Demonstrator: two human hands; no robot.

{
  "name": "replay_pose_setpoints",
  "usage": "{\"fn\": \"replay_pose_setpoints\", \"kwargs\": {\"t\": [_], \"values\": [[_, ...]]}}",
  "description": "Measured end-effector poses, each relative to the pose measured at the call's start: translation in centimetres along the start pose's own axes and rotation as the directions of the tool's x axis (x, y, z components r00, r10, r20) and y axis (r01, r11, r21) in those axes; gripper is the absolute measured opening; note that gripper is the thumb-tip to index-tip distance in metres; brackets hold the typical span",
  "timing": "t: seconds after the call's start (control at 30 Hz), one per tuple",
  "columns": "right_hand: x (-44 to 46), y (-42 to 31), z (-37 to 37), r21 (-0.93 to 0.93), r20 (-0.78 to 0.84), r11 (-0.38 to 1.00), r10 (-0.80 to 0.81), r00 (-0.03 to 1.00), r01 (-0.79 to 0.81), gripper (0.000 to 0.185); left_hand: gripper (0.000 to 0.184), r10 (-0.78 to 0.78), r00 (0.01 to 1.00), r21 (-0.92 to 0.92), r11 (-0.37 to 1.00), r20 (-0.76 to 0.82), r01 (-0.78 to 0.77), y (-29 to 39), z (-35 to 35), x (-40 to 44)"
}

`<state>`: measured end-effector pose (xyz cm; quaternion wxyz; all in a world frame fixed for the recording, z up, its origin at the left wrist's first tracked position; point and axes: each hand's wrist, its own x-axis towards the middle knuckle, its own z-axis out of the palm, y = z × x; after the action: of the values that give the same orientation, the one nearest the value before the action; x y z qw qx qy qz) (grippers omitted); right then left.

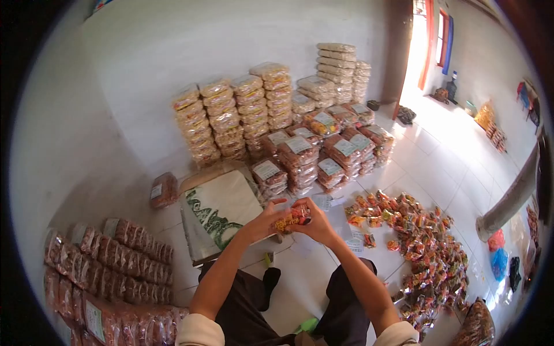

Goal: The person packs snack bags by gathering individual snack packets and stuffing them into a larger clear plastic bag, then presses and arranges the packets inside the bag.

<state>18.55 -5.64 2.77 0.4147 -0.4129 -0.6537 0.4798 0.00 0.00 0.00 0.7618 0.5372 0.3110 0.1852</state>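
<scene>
With 12 o'clock at the top of the view and your hands at the dial's centre, you are holding a bundle of small red-and-yellow packets point(293, 221) between your two hands, above the pale tiled floor point(288, 291). Your right hand point(313, 222) is clamping its thumb and fingers on the bundle from the 3 o'clock side; your left hand point(264, 226) is bending its fingers against the 9 o'clock side and, as far as this small view shows, is gripping it too. Between 3 and 5 o'clock, a broad heap of similar loose packets point(430, 248) is spreading over the floor, with printed sheets point(353, 237) lying between it and you. Toward 10 o'clock, a low platform with a white-and-green top point(222, 202) is standing just beside your left forearm. At 11 o'clock, stacks of yellowish bags point(222, 118) are lining the wall; around 12 to 1 o'clock, piles of labelled reddish-brown bags point(300, 158) are standing before it. Near 8 o'clock, rows of filled brown bags point(112, 262) are resting together.
</scene>
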Motion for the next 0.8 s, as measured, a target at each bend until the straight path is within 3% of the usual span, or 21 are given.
{"fn": "replay_pose_setpoints", "kwargs": {"t": [0.07, 0.1, 0.17, 0.2, 0.23, 0.33, 0.37, 0.43, 0.47, 0.57, 0.67, 0.73, 0.77, 0.8], "values": [[0.5, 1.5, 0.9, -0.211, -0.269, 0.965, -0.21, 0.94, 0.155, 0.051, 0.088, 0.133, 0.965, -0.324, 0.924, -0.226, -0.203, -1.8, -0.9, 0.9], [2.8, 1.3, 4.8, -0.157, -0.28, 0.969, -0.23, 0.932, 0.192, 0.051, 0.088, 0.117, 0.959, -0.271, 0.944, -0.258, -0.189, -0.3, -3.1, -2.4], [3.2, 2.1, 5.7, -0.318, -0.446, 0.924, -0.345, 0.826, 0.214, 0.047, 0.076, -0.205, 0.867, -0.663, 0.728, -0.454, -0.175, 0.6, 0.2, -3.3], [3.3, 2.5, 6.3, -0.362, -0.455, 0.897, -0.408, 0.792, 0.254, 0.05, 0.072, -0.109, 0.917, -0.648, 0.739, -0.383, -0.182, 0.7, 1.7, -3.9], [3.3, 2.9, 7.1, -0.363, -0.445, 0.897, -0.404, 0.799, 0.252, 0.05, 0.072, -0.111, 0.916, -0.656, 0.731, -0.386, -0.188, 0.2, 1.8, -3.7], [3.7, 2.6, 9.6, -0.532, -0.231, 0.747, -0.582, 0.78, 0.4, 0.065, 0.044, 0.161, 0.705, -0.391, 0.737, -0.69, -0.551, -1.0, 0.7, -3.3], [3.8, 2.6, 10.1, -0.524, -0.218, 0.749, -0.577, 0.787, 0.405, 0.065, 0.044, 0.153, 0.696, -0.394, 0.731, -0.701, -0.557, -1.3, -0.2, -3.7], [4.2, 2.7, 10.7, -0.484, -0.151, 0.756, -0.569, 0.808, 0.441, 0.074, 0.027, 0.283, 0.77, -0.387, 0.734, -0.572, -0.558, -1.0, -1.9, -4.9], [4.3, 2.9, 11.1, -0.49, -0.13, 0.755, -0.557, 0.821, 0.435, 0.083, 0.026, 0.273, 0.732, -0.371, 0.721, -0.625, -0.586, -1.2, -2.1, -5.2], [3.9, 1.9, 11.0, -0.476, -0.039, 0.793, -0.45, 0.892, 0.379, 0.084, 0.026, 0.313, 0.629, -0.272, 0.702, -0.712, -0.658, -2.2, -1.8, -4.9], [3.8, 2.5, 11.8, -0.439, -0.072, 0.824, -0.43, 0.9, 0.359, 0.077, 0.025, 0.32, 0.587, -0.244, 0.687, -0.744, -0.684, -3.1, -1.6, -4.7], [4.6, 2.7, 12.4, -0.413, -0.099, 0.846, -0.411, 0.906, 0.339, 0.073, 0.029, 0.35, 0.519, -0.122, 0.729, -0.78, -0.674, -2.7, -2.0, -4.2], [4.7, 2.9, 12.7, -0.388, -0.187, 0.883, -0.358, 0.915, 0.266, 0.067, 0.029, 0.345, 0.506, -0.115, 0.728, -0.791, -0.676, -2.6, -2.4, -4.4], [4.8, 3.1, 12.9, -0.355, -0.272, 0.915, -0.295, 0.916, 0.189, 0.062, 0.032, 0.323, 0.568, -0.118, 0.788, -0.757, -0.605, -1.2, -1.9, -5.3]]}}
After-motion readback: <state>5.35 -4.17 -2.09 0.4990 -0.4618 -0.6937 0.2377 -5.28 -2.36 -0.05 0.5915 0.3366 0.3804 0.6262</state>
